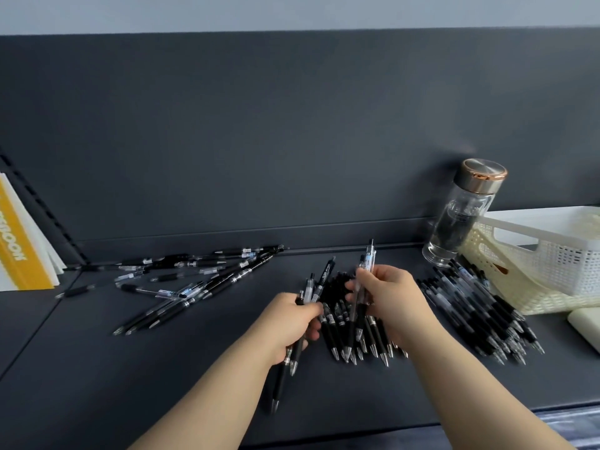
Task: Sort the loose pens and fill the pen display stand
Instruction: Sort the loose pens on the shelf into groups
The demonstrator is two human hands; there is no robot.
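Black and clear click pens lie in three groups on a dark shelf. A scattered group point(194, 284) lies at the left, a middle heap point(354, 336) sits under my hands, and a neater pile point(477, 316) lies at the right. My left hand point(292, 323) is closed around a few pens point(319, 280), their tips pointing down toward me. My right hand point(389, 300) grips two or three pens point(367, 264) upright above the middle heap. No pen display stand is in view.
A glass bottle point(461, 216) with a copper lid stands at the back right. Beside it sits a white perforated basket point(552, 254) and a pale pad point(584, 329). Yellow and white booklets point(22, 245) lean at the far left. The shelf's front edge point(422, 423) runs below my forearms.
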